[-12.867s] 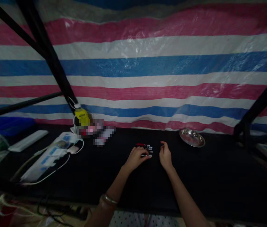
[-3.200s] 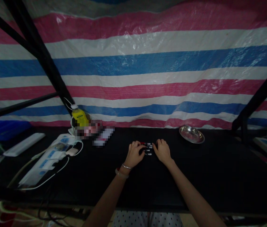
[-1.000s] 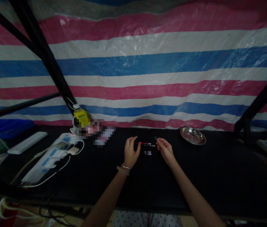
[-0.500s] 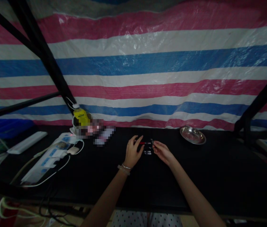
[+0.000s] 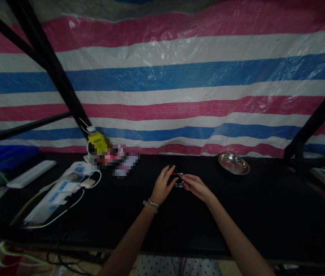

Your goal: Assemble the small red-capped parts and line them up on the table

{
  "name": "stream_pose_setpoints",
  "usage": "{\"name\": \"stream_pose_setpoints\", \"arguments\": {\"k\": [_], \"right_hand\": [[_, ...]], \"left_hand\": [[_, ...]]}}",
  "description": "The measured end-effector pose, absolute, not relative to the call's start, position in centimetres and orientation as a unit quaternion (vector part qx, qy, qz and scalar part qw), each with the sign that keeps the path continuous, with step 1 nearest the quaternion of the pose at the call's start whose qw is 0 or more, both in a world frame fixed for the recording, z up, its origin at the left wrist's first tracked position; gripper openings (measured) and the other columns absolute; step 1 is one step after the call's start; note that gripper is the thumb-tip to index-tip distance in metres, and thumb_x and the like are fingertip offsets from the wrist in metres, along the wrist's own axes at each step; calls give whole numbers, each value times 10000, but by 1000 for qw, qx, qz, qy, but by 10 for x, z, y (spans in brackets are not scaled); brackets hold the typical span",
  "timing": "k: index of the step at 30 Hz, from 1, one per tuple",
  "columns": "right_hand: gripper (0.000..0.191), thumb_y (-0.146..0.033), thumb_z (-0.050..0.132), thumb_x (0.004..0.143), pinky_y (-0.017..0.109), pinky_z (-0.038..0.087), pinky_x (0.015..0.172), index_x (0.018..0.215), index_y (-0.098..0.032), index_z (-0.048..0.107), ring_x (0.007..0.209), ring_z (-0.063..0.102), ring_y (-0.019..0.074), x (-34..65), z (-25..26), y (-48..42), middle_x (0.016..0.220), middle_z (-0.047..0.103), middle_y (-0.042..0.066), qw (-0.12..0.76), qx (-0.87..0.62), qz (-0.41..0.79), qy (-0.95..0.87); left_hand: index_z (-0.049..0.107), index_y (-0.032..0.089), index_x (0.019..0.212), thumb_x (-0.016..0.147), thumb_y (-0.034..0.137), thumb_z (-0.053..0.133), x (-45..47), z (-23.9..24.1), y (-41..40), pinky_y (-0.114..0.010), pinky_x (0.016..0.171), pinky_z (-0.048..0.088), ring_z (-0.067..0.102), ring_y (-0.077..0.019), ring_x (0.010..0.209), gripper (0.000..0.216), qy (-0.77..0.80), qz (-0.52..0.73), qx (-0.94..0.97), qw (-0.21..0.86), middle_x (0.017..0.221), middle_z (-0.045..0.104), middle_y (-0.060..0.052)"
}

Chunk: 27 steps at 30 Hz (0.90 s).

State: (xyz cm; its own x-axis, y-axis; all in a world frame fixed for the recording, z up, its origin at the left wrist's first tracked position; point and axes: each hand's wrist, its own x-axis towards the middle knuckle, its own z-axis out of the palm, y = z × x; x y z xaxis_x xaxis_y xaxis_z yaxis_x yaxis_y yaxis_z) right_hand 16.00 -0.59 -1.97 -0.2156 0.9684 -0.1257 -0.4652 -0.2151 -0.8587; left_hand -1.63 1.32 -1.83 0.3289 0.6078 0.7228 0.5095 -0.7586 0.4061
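On the black tabletop (image 5: pixel 197 226), both my hands meet around a small slim item with a red part (image 5: pixel 174 173) and a shiny end; its kind is too small and dark to make out. My left hand (image 5: pixel 161 186), with bracelets at the wrist, has thumb and fingers curved around the red end. The fingertips of my right hand (image 5: pixel 195 186) are pinched at the shiny right end; whatever lies between them is mostly hidden. Just below the red item, a small shiny silvery piece (image 5: pixel 179 185) lies between my hands.
A round metal dish (image 5: pixel 233 164) stands at the back right. Back left are a yellow bottle (image 5: pixel 97 142) and a blurred-out patch. A white power strip (image 5: pixel 56 193) with cables lies left, near a blue object (image 5: pixel 10 155). Black frame posts (image 5: pixel 64 88) and a striped sheet (image 5: pixel 162 84) border the table.
My right hand has moved slightly left, and its fingertips now meet the shiny end of the red item. My left hand has barely moved.
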Motion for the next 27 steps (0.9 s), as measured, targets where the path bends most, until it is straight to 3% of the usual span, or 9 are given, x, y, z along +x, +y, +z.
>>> {"name": "stream_pose_setpoints", "arguments": {"k": [7, 11, 17, 21, 27], "right_hand": [[302, -355, 795, 589, 211, 310, 464, 764, -147, 664, 493, 489, 65, 158, -23, -5, 622, 613, 1, 512, -351, 697, -358], [306, -354, 795, 590, 207, 342, 473, 769, -147, 658, 500, 514, 70, 158, -22, -6, 639, 636, 9, 514, -342, 702, -356], [312, -360, 788, 601, 206, 367, 475, 786, -144, 661, 497, 534, 75, 158, -20, -7, 644, 650, 14, 503, -343, 709, -355], [308, -345, 776, 624, 205, 381, 486, 824, -139, 665, 518, 553, 82, 157, -22, -8, 665, 661, 29, 490, -335, 719, -362], [308, -334, 764, 646, 200, 399, 490, 858, -130, 675, 525, 565, 86, 157, -20, -10, 676, 670, 40, 492, -328, 726, -350]], "left_hand": [[498, 231, 1147, 867, 243, 527, -16, -20, 14, -366, 888, 504, 590, -151, 929, 282, 341, 504, 791, 60, 1219, 414, -93], [543, 205, 1044, 880, 219, 497, -15, -19, 15, -364, 902, 490, 574, -161, 972, 171, 328, 501, 799, 58, 1190, 449, -87], [570, 243, 1128, 885, 232, 487, -16, -17, 13, -360, 832, 477, 560, -173, 941, 257, 358, 448, 819, -18, 1126, 519, -80], [645, 308, 1047, 864, 213, 521, -16, -13, 9, -413, 870, 403, 496, -235, 1054, 241, 402, 407, 815, -90, 1188, 540, -69], [662, 332, 1004, 856, 219, 532, -15, -9, 4, -434, 870, 331, 466, -262, 1118, 226, 430, 387, 810, -97, 1256, 545, -40]]}}
